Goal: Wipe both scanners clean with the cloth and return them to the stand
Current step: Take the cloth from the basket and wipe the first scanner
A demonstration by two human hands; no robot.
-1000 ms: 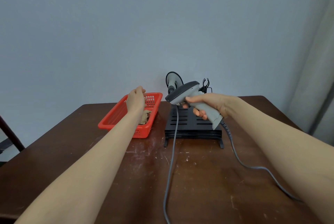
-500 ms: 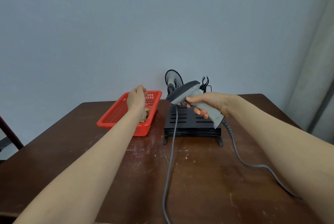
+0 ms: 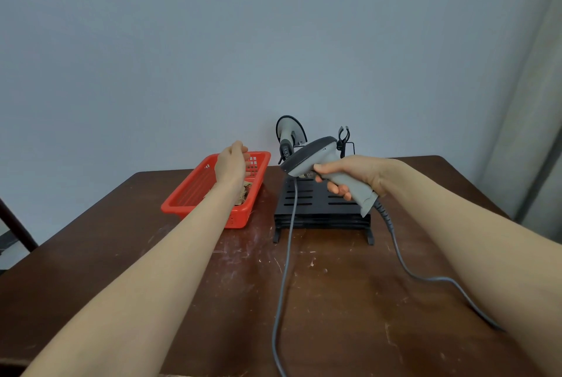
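Little has shifted: left hand (image 3: 232, 162) still dips into the red basket (image 3: 263, 160), curled over the cloth (image 3: 243, 192), grasp unclear. Right hand (image 3: 354, 174) stays clamped on one scanner (image 3: 316, 154); the other (image 3: 287, 136) sits behind, on the stand (image 3: 319, 209). Pinch cloth fully before lifting.

Cloth (image 3: 244, 191) mostly hidden behind the left hand (image 3: 231, 163) and forearm inside the red basket (image 3: 194, 194); whether the fingers (image 3: 240, 148) touch it, impossible to tell. Second scanner (image 3: 286, 141) half covered by the held scanner (image 3: 322, 160). Both cables (image 3: 281, 285) cut off by the lower edge and right forearm. Table (image 3: 349, 300) cropped at the bottom.
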